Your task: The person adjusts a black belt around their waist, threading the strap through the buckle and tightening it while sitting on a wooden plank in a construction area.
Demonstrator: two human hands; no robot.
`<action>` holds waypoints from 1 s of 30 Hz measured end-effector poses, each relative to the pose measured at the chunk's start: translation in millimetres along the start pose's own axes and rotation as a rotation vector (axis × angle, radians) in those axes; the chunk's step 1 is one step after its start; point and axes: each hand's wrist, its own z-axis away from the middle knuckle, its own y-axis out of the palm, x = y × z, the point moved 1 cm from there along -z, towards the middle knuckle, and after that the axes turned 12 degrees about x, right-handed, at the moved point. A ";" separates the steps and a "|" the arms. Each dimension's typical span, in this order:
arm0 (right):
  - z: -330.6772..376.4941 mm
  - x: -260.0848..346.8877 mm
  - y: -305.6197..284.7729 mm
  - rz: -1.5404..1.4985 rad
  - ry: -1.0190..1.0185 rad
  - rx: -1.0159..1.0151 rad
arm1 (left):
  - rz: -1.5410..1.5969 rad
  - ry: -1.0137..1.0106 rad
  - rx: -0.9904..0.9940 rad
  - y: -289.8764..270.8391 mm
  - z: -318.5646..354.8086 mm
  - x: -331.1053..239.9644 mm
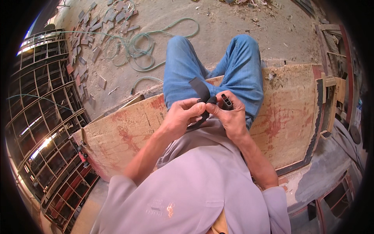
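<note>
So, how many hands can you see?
2: the left hand and the right hand, close together on a black strap, near the blue jeans. None look hidden.

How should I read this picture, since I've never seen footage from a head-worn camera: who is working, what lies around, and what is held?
There is no robot: a person works with bare hands. The camera sits on their head and looks down, so left is their left; its fisheye lens bends straight edges.

They appear to sit on a stained wooden board, blue jeans pointing away. The left hand and right hand meet over the lap, pinching a black strap. By the right fingers is a black, slotted piece, perhaps a buckle.

A small scrap lies on the board. On the floor are a coiled green hose and scattered flat fragments.
</note>
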 end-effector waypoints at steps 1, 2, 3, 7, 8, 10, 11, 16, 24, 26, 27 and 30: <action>0.3 -1.8 -0.2 -0.037 -0.008 0.024 | 0.035 -0.020 0.010 -2.5 -1.4 -1.3; 0.2 -4.5 -1.0 -0.074 -0.017 0.048 | 0.071 -0.040 0.020 -4.3 -2.3 -2.0; -0.3 -5.8 -1.0 -0.114 -0.025 0.073 | 0.060 -0.071 0.031 -3.2 -1.0 -4.2; -4.6 9.4 -11.3 -0.242 0.203 0.250 | -0.037 -0.152 0.304 -25.8 -10.2 -5.4; -5.9 11.4 -9.0 -0.235 0.247 0.225 | -0.058 -0.166 0.302 -37.8 -11.1 -3.2; -7.1 12.2 -5.5 -0.215 0.339 0.167 | -0.093 -0.196 0.306 -45.8 -11.7 -5.1; -7.1 10.1 -6.1 -0.220 0.355 0.153 | -0.078 -0.205 0.319 -47.8 -10.7 -5.6; -13.9 6.9 -3.5 -0.315 0.504 0.090 | -0.058 -0.202 0.258 -39.7 -7.8 -9.4; -13.3 13.6 -7.5 -0.309 0.484 0.063 | -0.612 0.364 -0.103 19.7 4.0 -5.3; -10.1 13.3 -9.3 -0.328 0.459 0.092 | -0.909 0.651 -0.173 15.7 -3.1 -2.3; -8.6 19.6 -8.0 -0.359 0.437 0.100 | -0.943 0.695 -0.201 15.0 -4.1 -1.6; -5.4 21.0 -9.5 -0.424 0.424 0.133 | -0.976 0.751 -0.208 7.1 -9.0 2.1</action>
